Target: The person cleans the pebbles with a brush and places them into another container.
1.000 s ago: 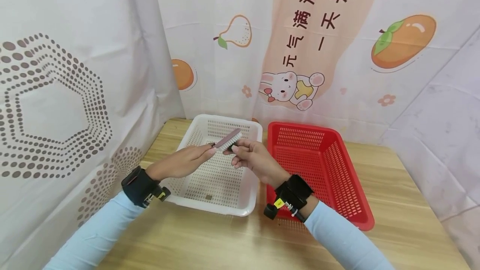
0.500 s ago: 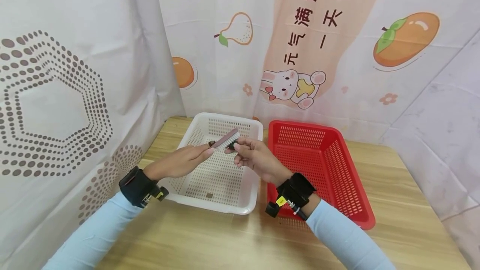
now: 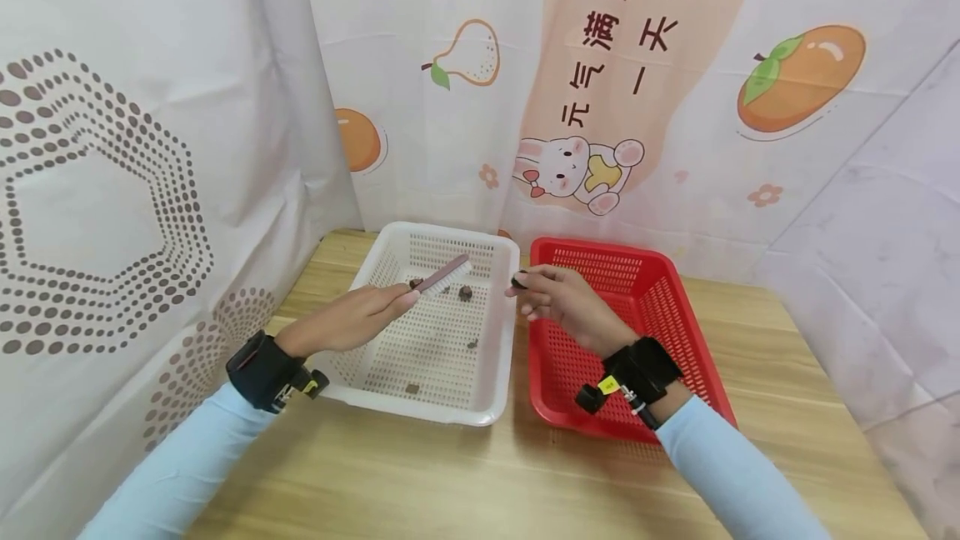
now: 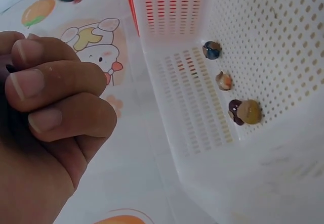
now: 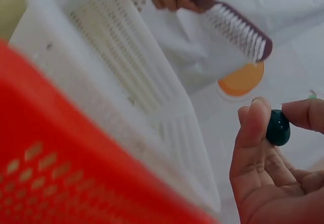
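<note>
Brushing looks partway done before a printed curtain (image 3: 420,140), with more small pieces seemingly left.
The curtain reads 元气满满 and 一天开; the desk (image 3: 420,473) carries a red basket (image 3: 671,319) and a white basket (image 3: 431,357). The left hand (image 3: 348,321) has its fingers curled round a brush (image 3: 444,275); the right hand (image 3: 566,298) pinches a glossy dark-green stone (image 5: 278,128) above the baskets' neighbouring rims. That one looks clean; the brown-crusted stones (image 4: 211,50) in the white basket presumably remain. A yellow wrist tag (image 3: 609,385) is illegible.
</note>
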A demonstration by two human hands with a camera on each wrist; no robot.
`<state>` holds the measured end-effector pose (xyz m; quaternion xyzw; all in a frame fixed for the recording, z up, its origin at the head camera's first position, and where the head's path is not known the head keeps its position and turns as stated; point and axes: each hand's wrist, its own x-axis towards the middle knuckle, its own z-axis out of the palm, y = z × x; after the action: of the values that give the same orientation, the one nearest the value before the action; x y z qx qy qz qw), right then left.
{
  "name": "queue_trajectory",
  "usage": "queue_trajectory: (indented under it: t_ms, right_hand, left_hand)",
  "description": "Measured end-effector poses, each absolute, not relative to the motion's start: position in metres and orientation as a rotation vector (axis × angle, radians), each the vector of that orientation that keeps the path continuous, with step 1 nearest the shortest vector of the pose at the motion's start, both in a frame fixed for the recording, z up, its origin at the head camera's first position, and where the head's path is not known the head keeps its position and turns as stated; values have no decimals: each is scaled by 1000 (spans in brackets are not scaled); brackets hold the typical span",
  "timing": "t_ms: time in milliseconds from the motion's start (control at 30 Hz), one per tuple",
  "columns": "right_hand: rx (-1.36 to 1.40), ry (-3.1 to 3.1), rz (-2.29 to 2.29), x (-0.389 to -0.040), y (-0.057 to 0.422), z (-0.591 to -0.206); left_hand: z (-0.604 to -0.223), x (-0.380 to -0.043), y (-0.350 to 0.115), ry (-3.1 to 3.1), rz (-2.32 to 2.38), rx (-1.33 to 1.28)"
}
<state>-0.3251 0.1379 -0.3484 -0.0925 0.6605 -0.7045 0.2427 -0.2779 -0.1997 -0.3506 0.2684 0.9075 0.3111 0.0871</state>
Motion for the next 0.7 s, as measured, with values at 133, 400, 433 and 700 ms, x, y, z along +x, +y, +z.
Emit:
queue_trajectory:
  t_ms: [133, 400, 433, 700]
  right_hand:
    - [-171, 1861, -1911, -328, 161, -353]
    - [-147, 1904, -1886, -334, 189, -362]
    - [-147, 1922, -1873, -335, 191, -363]
    - [-185, 2090, -1734, -338, 207, -364]
  left_hand:
    - [-347, -282, -194, 2696, 921, 840]
    - [-345, -290, -181, 2719, 966, 901]
    - [-345, -292, -180, 2717, 977, 916]
    - [-349, -306, -166, 2660, 1130, 958]
